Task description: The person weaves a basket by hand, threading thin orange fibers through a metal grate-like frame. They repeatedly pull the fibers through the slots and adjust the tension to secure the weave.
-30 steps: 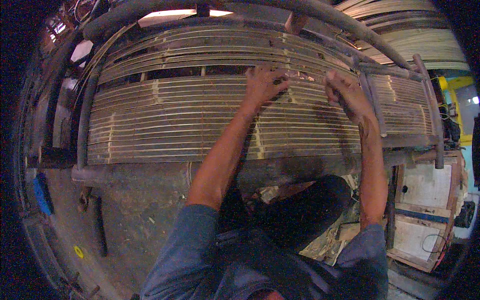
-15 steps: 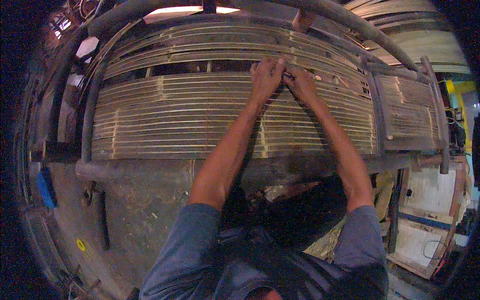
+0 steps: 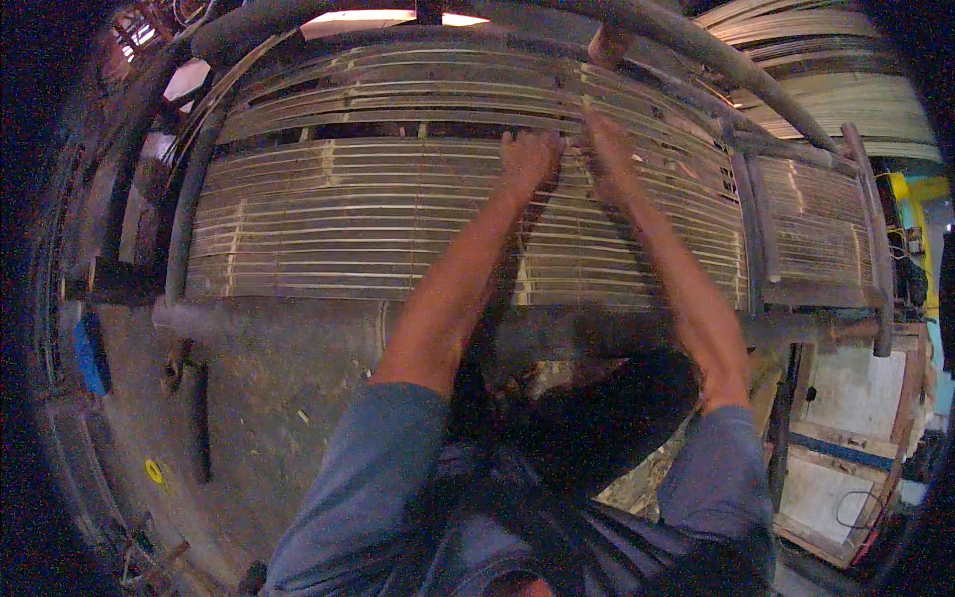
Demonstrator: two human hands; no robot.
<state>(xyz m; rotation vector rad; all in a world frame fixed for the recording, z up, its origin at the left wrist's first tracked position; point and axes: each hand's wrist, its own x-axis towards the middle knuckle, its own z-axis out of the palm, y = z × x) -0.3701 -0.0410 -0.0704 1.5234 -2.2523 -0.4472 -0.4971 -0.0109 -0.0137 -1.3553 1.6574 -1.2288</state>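
Right hand (image 3: 611, 151) has moved slightly apart from the left hand (image 3: 530, 162) since the previous frame, where they met. Left: fingers curled together at the slatted panel (image 3: 348, 219); cannot tell whether they grip it. Right: blurred, fingers extended, hold likewise unclear. Panel lies beneath both, near edge along a round beam (image 3: 279, 323). Upper right: pale strips (image 3: 846, 92). Lower left: yellow ring (image 3: 153, 471)

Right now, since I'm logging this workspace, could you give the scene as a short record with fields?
Work surface: pale, thin slats in rows
Left hand: fingers curled, at the slats
Right hand: beside it, over the slats; blurred, grip unclear
Near edge: thick dark beam
Lower left: blue object, yellow ring
Upper right: pale strips
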